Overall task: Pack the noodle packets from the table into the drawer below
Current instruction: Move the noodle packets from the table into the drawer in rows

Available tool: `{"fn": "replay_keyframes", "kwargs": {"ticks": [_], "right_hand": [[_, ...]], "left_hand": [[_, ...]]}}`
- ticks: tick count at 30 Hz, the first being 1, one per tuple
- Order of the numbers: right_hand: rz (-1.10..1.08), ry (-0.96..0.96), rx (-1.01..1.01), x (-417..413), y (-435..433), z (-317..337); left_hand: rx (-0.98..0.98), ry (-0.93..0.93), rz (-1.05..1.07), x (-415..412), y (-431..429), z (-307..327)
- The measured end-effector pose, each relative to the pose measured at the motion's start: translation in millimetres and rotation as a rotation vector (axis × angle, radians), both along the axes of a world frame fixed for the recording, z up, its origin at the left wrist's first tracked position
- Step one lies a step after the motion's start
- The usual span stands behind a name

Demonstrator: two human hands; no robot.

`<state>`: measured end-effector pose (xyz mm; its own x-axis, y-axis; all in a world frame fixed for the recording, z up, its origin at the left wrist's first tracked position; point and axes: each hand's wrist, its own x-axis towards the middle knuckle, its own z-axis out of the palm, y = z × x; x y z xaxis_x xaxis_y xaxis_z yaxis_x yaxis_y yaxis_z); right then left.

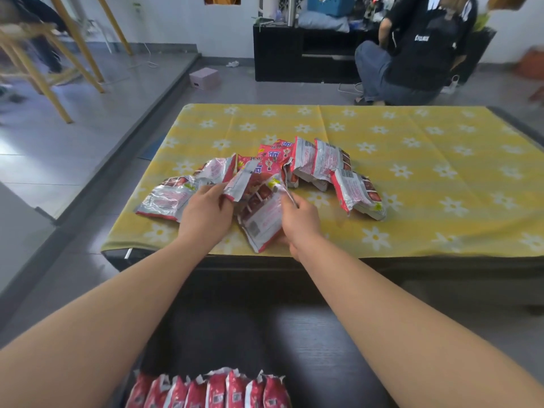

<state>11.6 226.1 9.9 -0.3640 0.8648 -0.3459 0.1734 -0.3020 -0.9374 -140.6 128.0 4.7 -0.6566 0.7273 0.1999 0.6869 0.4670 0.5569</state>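
Observation:
Several red-and-silver noodle packets (309,163) lie in a loose heap on the table, which is covered by a yellow flowered cloth (426,178). My left hand (206,213) pinches the lower edge of one packet (240,184) near the heap's front. My right hand (298,219) grips the top edge of another packet (262,222) that hangs toward the table's near edge. Below, in the open dark drawer (309,348), a row of several packets (212,391) stands upright at the bottom of the view.
A person in dark clothes (418,51) crouches beyond the table by a black cabinet (282,54). A small pink box (204,78) sits on the floor. Yellow wooden legs (73,45) stand at far left.

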Motion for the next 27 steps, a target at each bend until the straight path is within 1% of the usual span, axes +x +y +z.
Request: {"fn": "replay_keyframes", "kwargs": {"ticks": [1, 3, 5, 8, 12, 16, 19, 21, 24, 25, 27], "right_hand": [[-0.01, 0.02, -0.003, 4.2, -0.9, 2.0], [-0.018, 0.062, -0.001, 16.3, -4.1, 9.3], [-0.021, 0.108, 0.033, 29.5, -8.0, 16.4], [0.021, 0.151, 0.103, 47.2, -20.8, 29.0], [0.166, 0.154, 0.208, 63.9, -48.1, 43.4], [0.365, 0.181, 0.287, 79.6, -80.2, 49.6], [0.453, 0.097, 0.319, 91.3, -92.1, 44.8], [0.491, 0.0, 0.42, 100.1, -97.8, 43.1], [0.482, -0.169, 0.674, 111.7, -102.1, 40.6], [0.479, -0.176, 0.71, 116.3, -104.3, 40.4], [0.501, -0.133, 0.664, 123.3, -108.6, 39.7]], "left_hand": [[0.061, -0.047, 0.004, 2.4, -1.9, 2.3], [0.178, -0.198, 0.054, 9.8, -8.5, 9.1], [0.255, -0.351, 0.124, 17.3, -17.2, 14.0], [0.358, -0.529, 0.149, 30.1, -31.3, 13.5], [0.467, -0.968, 0.138, 57.5, -48.7, 13.7], [0.563, -1.201, 0.052, 88.4, -66.7, 18.7], [0.564, -1.43, 0.016, 99.1, -81.0, 26.3], [0.528, -1.475, 0.018, 103.1, -91.1, 29.8], [0.462, -1.444, -0.043, 111.5, -103.7, 31.9], [0.434, -1.436, -0.072, 115.7, -108.4, 33.0], [0.39, -1.422, -0.118, 122.4, -115.5, 33.6]]}}
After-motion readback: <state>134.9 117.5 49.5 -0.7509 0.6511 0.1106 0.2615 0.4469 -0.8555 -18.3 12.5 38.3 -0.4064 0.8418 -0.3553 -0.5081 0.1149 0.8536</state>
